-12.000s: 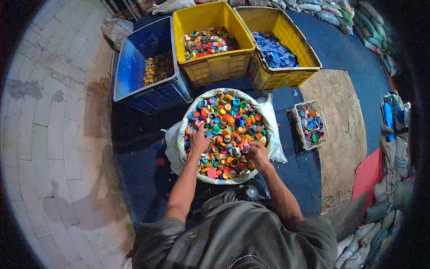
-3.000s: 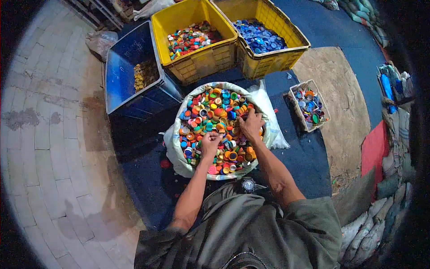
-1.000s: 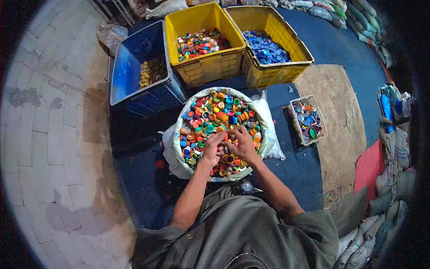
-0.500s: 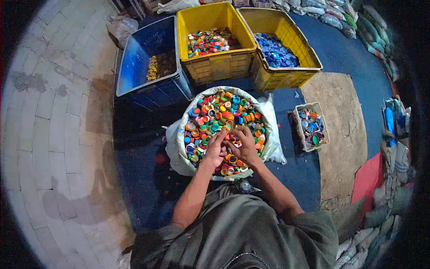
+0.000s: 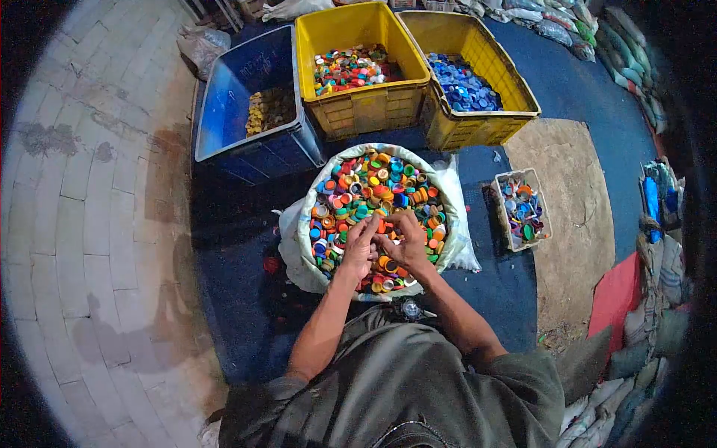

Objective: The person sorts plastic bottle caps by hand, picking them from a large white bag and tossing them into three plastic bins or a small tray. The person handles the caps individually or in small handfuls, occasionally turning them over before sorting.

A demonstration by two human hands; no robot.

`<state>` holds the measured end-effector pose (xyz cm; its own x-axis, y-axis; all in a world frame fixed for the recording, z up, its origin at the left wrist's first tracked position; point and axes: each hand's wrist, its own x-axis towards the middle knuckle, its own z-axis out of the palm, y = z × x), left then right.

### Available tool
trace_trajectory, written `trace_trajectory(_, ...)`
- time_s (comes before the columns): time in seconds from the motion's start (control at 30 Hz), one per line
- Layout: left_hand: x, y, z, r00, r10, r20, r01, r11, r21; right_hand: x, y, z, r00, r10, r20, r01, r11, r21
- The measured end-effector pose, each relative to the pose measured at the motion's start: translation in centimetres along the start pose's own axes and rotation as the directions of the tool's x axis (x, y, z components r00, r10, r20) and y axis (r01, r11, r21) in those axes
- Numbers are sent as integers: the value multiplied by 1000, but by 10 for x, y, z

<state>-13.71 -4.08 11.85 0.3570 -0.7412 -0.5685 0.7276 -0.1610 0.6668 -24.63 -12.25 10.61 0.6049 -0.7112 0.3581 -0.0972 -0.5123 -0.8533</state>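
Three big bins stand past the far edge of the open sack (image 5: 305, 237). Leftmost, blue bin (image 5: 255, 160): yellow and brownish caps. Middle, yellow bin (image 5: 366, 110): mixed caps, mostly red, white, green. Right, second yellow bin (image 5: 472, 133): blue caps.

Sack sits nearer, rim rolled out, filled with loose caps (image 5: 373, 179) — small, round, mostly orange, green, red, blue, some tilted or cup-side up. No shared long axis.

Left hand (image 5: 358, 252) is over the sack's near half, left of its middle, thumb and fingers bent and drawn together. Right hand (image 5: 408, 245) faces it just to the right, fingers curled in, tips close to the left's. Can't tell if either one grips a cap; the fingers hide it. Orange cap (image 5: 384, 226) shows in the gap — about midway, neither hand clearly nearer. Most visible caps lie beyond the fingertips, toward the far rim; others flank both wrists.

White bag (image 5: 464, 237) by the sack's right edge. Farther right, pale basket (image 5: 532, 244) of assorted plastic bits, beside brown sheet (image 5: 575, 194).
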Motion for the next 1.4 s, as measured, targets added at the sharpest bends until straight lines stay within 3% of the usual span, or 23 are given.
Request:
trace_trajectory(0.27, 0, -2, 1, 999, 19, -50, -15, 997, 81, -3, 22, 5, 994, 103, 35, -103, 995, 6)
trace_trajectory(0.37, 1, 0, 3, 997, 44, -64, -39, 997, 65, -10, 13, 8, 911, 405, 81, -412, 881, 234)
trace_trajectory(0.5, 0, 0, 3, 997, 62, -56, -58, 996, 64, -13, 18, 20, 910, 412, -35, -352, 817, 456)
trace_trajectory(0.6, 2, -1, 2, 997, 55, -50, -55, 998, -7, -13, 15, 14, 864, 499, 59, -470, 762, 446)
trace_trajectory(0.63, 2, -1, 3, 997, 48, -54, -50, 998, -40, -12, 11, 11, 879, 474, 44, -459, 819, 346)
trace_trajectory(0.73, 7, -5, -5, 1000, 8, -19, -11, 993, -121, -8, 6, 8, 847, 527, 63, -471, 691, 548)
trace_trajectory(0.87, 17, -11, -16, 998, -51, 34, 58, 968, -243, -12, 22, 13, 771, 612, 177, -485, 383, 787)
trace_trajectory(0.97, 22, -12, -21, 998, -47, 32, 55, 949, -310, -22, 44, 8, 687, 647, 329, -501, 95, 860)
trace_trajectory(1.07, 34, -23, -32, 999, -51, -8, 43, 916, -399, -27, 54, 6, 669, 621, 409, -458, -89, 884)
trace_trajectory(1.1, 36, -24, -36, 999, -33, 25, 41, 895, -444, -27, 54, 7, 632, 660, 405, -443, -121, 888)
trace_trajectory(1.23, 57, -22, -40, 984, -127, -124, 31, 812, -583, -17, 54, 9, 512, 760, 401, -428, -179, 886)
trace_trajectory(1.33, 95, 7, -36, 993, -112, -45, 60, 780, -623, 23, 54, 6, 479, 742, 468, -566, -146, 811)
trace_trajectory(1.37, 119, 25, -33, 1000, -31, -1, 23, 749, -662, 46, 75, 17, 641, 643, 418, -513, -46, 857)
trace_trajectory(1.4, 147, 49, -27, 998, 49, 38, -8, 713, -702, 86, 72, 12, 713, 570, 409, -444, -85, 892)
